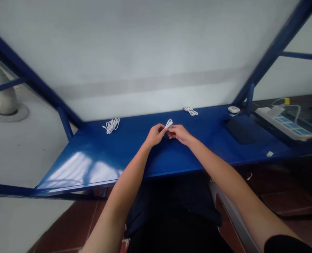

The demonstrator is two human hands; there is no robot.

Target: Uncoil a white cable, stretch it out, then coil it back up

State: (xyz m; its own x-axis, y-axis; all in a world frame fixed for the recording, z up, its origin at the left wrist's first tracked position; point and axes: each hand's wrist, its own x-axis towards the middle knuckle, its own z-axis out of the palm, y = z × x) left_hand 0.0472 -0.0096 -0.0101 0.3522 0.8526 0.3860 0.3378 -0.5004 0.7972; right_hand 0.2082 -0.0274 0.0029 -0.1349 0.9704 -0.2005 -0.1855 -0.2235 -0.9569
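Between my two hands is a white cable (169, 123) folded into a small looped bundle, its loops pointing up and away from me. My left hand (156, 134) pinches the bundle from the left. From the right, my right hand (179, 133) grips its lower end, with the fingers curled and close to the left hand's fingertips. Both hands are just over the middle of the blue table (129, 147). One coiled white cable (112, 125) lies at the back left, and another bundled white cable (191, 111) rests at the back, right of my hands.
On the right are a round white object (234, 110), a dark flat phone-like object (239, 131) and a small white piece (269, 154) near the front edge. Farther right lies a power strip (286, 123) with plugs. Blue frame bars (272, 49) slope up at both sides before the wall.
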